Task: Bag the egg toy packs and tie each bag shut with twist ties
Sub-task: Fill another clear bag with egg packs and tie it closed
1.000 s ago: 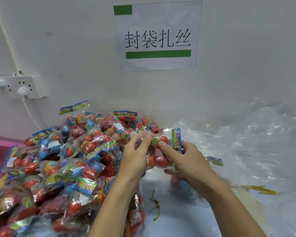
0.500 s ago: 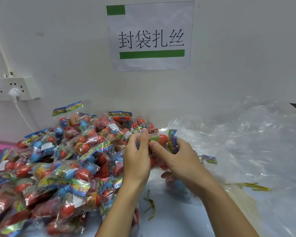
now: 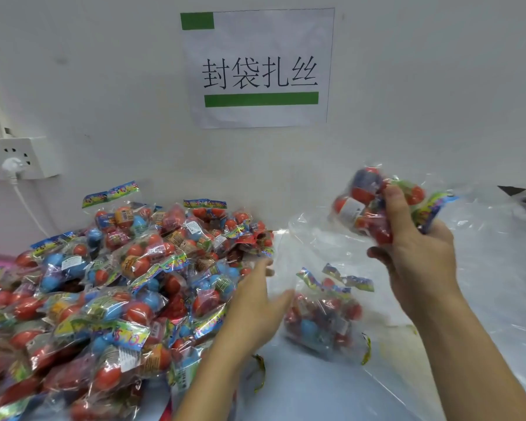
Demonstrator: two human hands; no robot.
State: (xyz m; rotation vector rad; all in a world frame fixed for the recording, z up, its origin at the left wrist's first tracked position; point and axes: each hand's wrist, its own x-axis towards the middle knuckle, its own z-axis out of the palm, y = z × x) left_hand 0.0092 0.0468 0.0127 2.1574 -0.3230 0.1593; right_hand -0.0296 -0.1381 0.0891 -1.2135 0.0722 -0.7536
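A big heap of egg toy packs (image 3: 113, 287) with red, blue and orange eggs covers the left of the table. My right hand (image 3: 413, 256) grips an egg toy pack (image 3: 365, 205) lifted above the table at the right. My left hand (image 3: 255, 305) is blurred, fingers spread, at the heap's right edge beside the mouth of a clear bag (image 3: 301, 238). That bag lies between my hands and holds several egg packs (image 3: 322, 317). A gold-green twist tie (image 3: 366, 349) lies by the bag, and another twist tie (image 3: 260, 372) lies near my left forearm.
A stack of clear plastic bags (image 3: 483, 268) spreads over the right of the table. A white wall with a paper sign (image 3: 258, 68) is close behind. A socket strip with a plug (image 3: 16, 159) hangs on the wall at the left.
Both hands held one pack over the heap's edge. My right hand has carried it up and to the right. My left hand has let go and dropped toward the bag mouth.
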